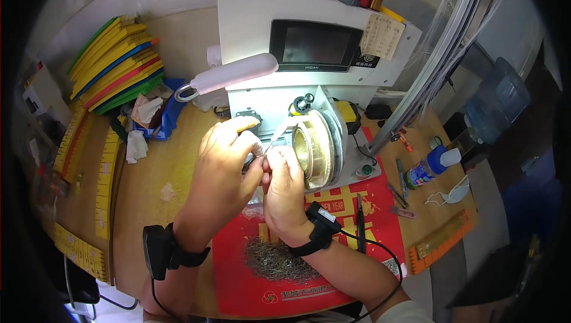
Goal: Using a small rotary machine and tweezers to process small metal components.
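In front of a white machine, both my hands meet at the fingertips under a bright light. My left hand is closed in a pinch, thumb against the fingers. Just right of it, my right hand pinches with thumb and forefinger. Something thin and small shows between the two, too fine to name. Close to my right fingertips is the machine's round, brass-coloured drum with a clear rim. Below my hands, a heap of small, thin metal pieces lies on a red printed mat.
A pale lamp arm reaches over from the left. Stacked coloured trays and a blue bin stand back left. Right of the mat are a blue bottle, pliers, a white mask and an orange-edged tray. Black tweezers lie on the mat.
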A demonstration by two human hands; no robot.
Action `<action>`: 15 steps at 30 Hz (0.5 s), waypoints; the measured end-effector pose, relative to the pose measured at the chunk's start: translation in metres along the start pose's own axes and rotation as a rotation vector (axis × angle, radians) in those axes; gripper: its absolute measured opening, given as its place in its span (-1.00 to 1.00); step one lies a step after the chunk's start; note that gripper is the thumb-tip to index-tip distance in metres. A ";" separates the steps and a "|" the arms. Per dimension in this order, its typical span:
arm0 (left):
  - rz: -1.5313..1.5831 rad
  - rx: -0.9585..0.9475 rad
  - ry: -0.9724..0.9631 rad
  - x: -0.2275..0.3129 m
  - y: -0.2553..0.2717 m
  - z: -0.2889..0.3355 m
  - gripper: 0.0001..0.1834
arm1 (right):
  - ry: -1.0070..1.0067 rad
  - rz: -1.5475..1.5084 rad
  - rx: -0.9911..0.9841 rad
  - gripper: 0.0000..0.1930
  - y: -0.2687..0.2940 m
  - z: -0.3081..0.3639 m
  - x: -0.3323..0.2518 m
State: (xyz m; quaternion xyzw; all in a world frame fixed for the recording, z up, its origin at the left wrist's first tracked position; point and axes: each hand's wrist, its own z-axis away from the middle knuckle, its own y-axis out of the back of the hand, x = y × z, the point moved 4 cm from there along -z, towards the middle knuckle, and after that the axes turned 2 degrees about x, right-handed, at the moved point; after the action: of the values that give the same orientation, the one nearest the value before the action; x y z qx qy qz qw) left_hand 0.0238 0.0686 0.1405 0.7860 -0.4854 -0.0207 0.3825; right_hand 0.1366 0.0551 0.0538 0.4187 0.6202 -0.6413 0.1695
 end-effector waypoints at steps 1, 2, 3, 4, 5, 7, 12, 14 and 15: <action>0.005 0.009 -0.002 0.003 0.002 -0.001 -0.83 | 0.011 0.023 -0.032 -0.82 0.000 0.000 -0.003; -0.022 0.010 -0.040 0.007 0.003 -0.003 -0.83 | 0.018 0.030 -0.035 -0.82 0.002 0.001 -0.005; -0.049 0.009 -0.079 0.012 0.004 -0.004 -0.83 | 0.027 0.102 -0.037 -0.83 0.005 0.002 -0.006; -0.040 0.016 -0.096 0.015 0.002 -0.006 -0.83 | 0.046 0.171 -0.032 -0.84 0.006 0.001 -0.010; -0.083 0.051 -0.119 0.019 0.000 -0.004 -0.82 | 0.018 0.184 -0.004 -0.84 0.004 0.003 -0.015; -0.139 0.095 -0.166 0.027 -0.004 0.002 -0.80 | 0.006 0.184 -0.024 -0.83 0.003 0.009 -0.021; -0.119 0.021 -0.129 0.069 0.005 0.036 -0.80 | -0.168 0.135 -0.127 -0.81 0.018 0.056 -0.020; -0.090 -0.020 -0.105 0.083 -0.006 0.043 -0.81 | -0.209 0.075 -0.145 -0.79 0.034 0.069 -0.023; -0.088 -0.024 -0.018 0.085 -0.013 0.043 -0.81 | -0.210 0.106 -0.132 -0.78 0.043 0.071 -0.028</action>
State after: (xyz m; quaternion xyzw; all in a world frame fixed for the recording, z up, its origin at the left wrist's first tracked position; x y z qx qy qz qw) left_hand 0.0612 -0.0197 0.1304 0.8017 -0.4537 -0.0503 0.3859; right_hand 0.1619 -0.0275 0.0383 0.3694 0.6170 -0.6294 0.2944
